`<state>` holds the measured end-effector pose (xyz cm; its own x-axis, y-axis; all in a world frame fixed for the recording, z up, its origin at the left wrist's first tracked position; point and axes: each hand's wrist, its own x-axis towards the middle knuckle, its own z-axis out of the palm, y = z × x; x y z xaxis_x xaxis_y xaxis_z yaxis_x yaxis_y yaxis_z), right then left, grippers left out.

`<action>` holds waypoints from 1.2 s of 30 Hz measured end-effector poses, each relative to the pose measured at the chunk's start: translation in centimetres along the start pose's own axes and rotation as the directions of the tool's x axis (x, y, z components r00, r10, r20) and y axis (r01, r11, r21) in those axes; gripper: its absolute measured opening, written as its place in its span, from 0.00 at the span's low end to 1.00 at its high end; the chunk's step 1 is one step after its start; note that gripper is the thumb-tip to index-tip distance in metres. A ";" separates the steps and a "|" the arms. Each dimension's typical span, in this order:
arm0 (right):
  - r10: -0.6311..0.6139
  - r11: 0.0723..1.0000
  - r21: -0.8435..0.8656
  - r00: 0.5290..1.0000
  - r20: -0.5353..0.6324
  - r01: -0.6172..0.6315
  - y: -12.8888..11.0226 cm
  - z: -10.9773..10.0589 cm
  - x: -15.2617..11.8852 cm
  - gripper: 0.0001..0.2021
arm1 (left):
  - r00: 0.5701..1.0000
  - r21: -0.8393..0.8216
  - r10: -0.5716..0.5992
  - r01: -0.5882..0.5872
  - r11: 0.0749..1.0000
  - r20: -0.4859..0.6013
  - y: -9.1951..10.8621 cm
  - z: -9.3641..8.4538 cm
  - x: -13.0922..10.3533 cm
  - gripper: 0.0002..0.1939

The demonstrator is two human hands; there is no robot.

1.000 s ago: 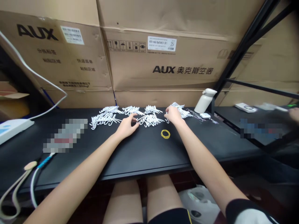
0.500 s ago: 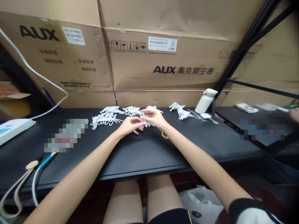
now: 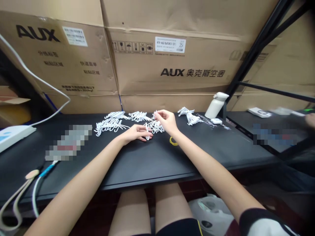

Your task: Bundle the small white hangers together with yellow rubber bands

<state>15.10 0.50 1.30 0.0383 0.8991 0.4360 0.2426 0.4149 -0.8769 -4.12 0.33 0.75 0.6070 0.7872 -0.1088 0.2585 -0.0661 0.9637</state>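
Note:
Several white wire hooks lie in bunches on the black table (image 3: 152,164). My left hand (image 3: 136,133) is closed on a few white hooks (image 3: 147,132), just left of the middle bunch (image 3: 157,127). Above that bunch, my right hand (image 3: 167,121) has thumb and fingers pinched together at a white hook. Further left lie other bunches of hooks (image 3: 110,126), (image 3: 139,116). A tied bunch (image 3: 189,116) rests to the right. Yellow rubber bands (image 3: 173,141) lie below my right wrist.
A white bottle (image 3: 216,105) and a small white case (image 3: 216,121) are at the back right. Cardboard boxes (image 3: 137,78) stand behind. On the left are a power strip (image 3: 16,136), a blurred-out object (image 3: 70,142) and a cable. Another person's hand shows at far right.
My hands have moved apart. The right one has risen slightly toward the back, while the left has shifted a little left with white hooks in its fingers.

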 end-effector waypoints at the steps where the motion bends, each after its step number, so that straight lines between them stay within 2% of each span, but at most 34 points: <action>1: -0.001 0.999 -0.033 0.998 -0.062 -0.001 0.4 -0.6 0.5 0.13 | 1.000 -0.001 -0.003 0.003 1.000 -0.006 0.0 0.0 0.0 0.23; 3: -0.015 0.993 -0.119 0.984 -0.175 -0.006 1.7 -1.9 1.5 0.10 | 1.000 0.008 -0.007 0.007 1.000 0.007 0.0 0.0 -0.1 0.23; 5: 0.011 0.976 -0.210 0.980 -0.199 -0.053 3.3 -3.1 2.3 0.08 | 1.000 0.019 -0.007 0.007 1.000 0.027 0.1 0.0 -0.1 0.23; 7: 0.114 0.950 -0.276 0.985 -0.133 -0.147 4.9 -4.0 2.7 0.08 | 0.999 0.021 -0.007 0.006 1.000 0.038 0.2 0.0 -0.2 0.22; 9: 0.249 0.930 -0.271 0.968 -0.026 -0.246 6.1 -4.5 2.8 0.12 | 0.999 0.020 -0.005 0.004 1.000 0.041 0.2 0.0 -0.2 0.22; 12: 0.292 0.926 -0.270 0.954 0.074 -0.263 6.9 -4.7 2.9 0.15 | 0.999 0.023 -0.005 0.004 1.000 0.041 0.2 0.0 -0.2 0.22; 19: 0.267 0.909 -0.367 0.953 0.144 -0.199 6.4 -5.1 3.0 0.15 | 0.998 0.034 -0.028 0.026 0.999 0.053 0.1 -0.1 -0.1 0.25; 22: 0.268 0.916 -0.354 0.944 0.192 -0.188 6.0 -5.2 2.9 0.15 | 0.998 0.034 -0.039 0.037 0.999 0.058 0.2 -0.1 -0.2 0.27; 27: 0.344 0.931 -0.226 0.896 0.279 -0.287 5.2 -5.8 2.8 0.13 | 0.998 0.036 -0.042 0.040 0.999 0.057 0.4 -0.1 -0.3 0.27; 30: 0.390 0.919 -0.180 0.879 0.274 -0.351 5.1 -6.1 2.9 0.13 | 0.998 0.038 -0.040 0.038 0.999 0.056 0.4 0.0 -0.3 0.27; 36: 0.428 0.904 -0.125 0.874 0.231 -0.409 5.3 -6.0 3.2 0.10 | 0.997 0.031 -0.043 0.042 0.999 0.057 0.3 0.0 -0.2 0.27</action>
<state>22.32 4.69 -0.71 -0.0864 0.9954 -0.0405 0.3245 -0.0103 -0.9458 -4.19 0.17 1.06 0.6372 0.7530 -0.1644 0.3071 -0.0524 0.9502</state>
